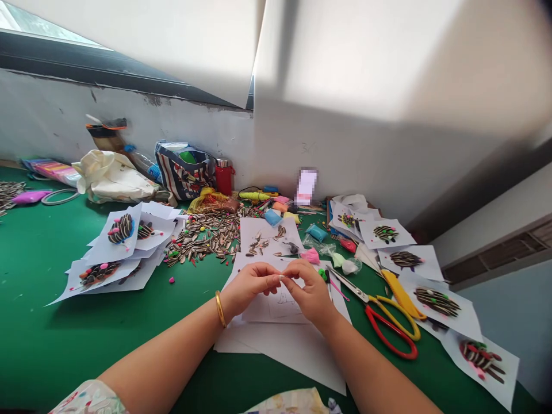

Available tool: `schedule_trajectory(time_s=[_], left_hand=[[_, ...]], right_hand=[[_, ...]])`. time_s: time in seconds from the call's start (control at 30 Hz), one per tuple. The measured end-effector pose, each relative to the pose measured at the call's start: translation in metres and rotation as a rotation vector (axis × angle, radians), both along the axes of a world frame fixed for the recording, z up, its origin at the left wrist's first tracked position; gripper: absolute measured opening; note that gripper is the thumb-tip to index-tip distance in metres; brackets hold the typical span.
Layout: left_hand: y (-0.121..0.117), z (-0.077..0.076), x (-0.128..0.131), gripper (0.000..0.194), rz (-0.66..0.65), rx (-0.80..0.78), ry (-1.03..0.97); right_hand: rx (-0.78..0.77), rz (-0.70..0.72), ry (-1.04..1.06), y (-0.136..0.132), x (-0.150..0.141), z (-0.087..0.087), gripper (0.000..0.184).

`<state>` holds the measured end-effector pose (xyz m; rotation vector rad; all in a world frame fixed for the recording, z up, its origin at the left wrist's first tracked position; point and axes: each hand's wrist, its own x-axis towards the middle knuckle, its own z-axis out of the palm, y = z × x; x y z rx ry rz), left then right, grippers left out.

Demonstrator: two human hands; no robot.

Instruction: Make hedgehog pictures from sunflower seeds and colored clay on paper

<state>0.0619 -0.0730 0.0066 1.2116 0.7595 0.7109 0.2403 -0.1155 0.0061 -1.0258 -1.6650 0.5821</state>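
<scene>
My left hand [255, 287], with a gold bangle [221, 309] on its wrist, meets my right hand [308, 290] above the sheets of paper [280, 336]. Both pinch at one small whitish bit [282, 277], perhaps modelling clay, between thumbs and fingertips. It is too small to tell exactly. Under the hands, the top sheet carries a pencil drawing [285, 298], partly covered by my fingers. Just beyond lies a sheet with loose sunflower seeds [259, 246]. Lumps of clay lie nearby: pink [311, 256], blue [317, 232] and pale green [338, 259].
Scissors [375, 307] and a yellow cutter [403, 293] lie right of my hands. Seed-picture cards line the right [437, 302] and pile up at left [121, 230]. Behind are a seed heap [211, 233], a striped bag [185, 169], a red flask [223, 177] and a wall [345, 149].
</scene>
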Motion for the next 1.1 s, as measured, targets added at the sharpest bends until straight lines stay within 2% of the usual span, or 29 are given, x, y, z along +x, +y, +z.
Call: schedule_trajectory(time_s=[0.2,0.43,0.57,0.77,0.93,1.1], left_hand=[[-0.0006,-0.003,0.0007,0.035,-0.002,0.019,0.024],[-0.0004,-0.0034,0.0017,0.038,0.001,0.004,-0.047],[-0.0027,0.0,0.003,0.041,-0.02,0.05,0.004],[-0.0005,-0.0038,0.0018,0.042,-0.016,0.038,0.039],[0.0008,-0.0051,-0.0002,0.043,-0.051,0.017,0.053],[-0.0022,-0.0022,0.0,0.045,-0.117,-0.007,0.049]], right_hand=[[0.076,-0.002,-0.089,-0.0024,-0.0025,-0.0005,0.014],[0.166,-0.059,-0.185,-0.0023,-0.003,-0.0052,0.024],[0.205,-0.06,-0.197,-0.0025,-0.0022,-0.0029,0.021],[0.14,-0.063,-0.161,-0.003,-0.0037,-0.0005,0.014],[0.067,-0.004,-0.16,-0.0037,-0.0068,-0.0011,0.01],[0.101,-0.009,-0.119,-0.0035,-0.0042,-0.0037,0.009]])
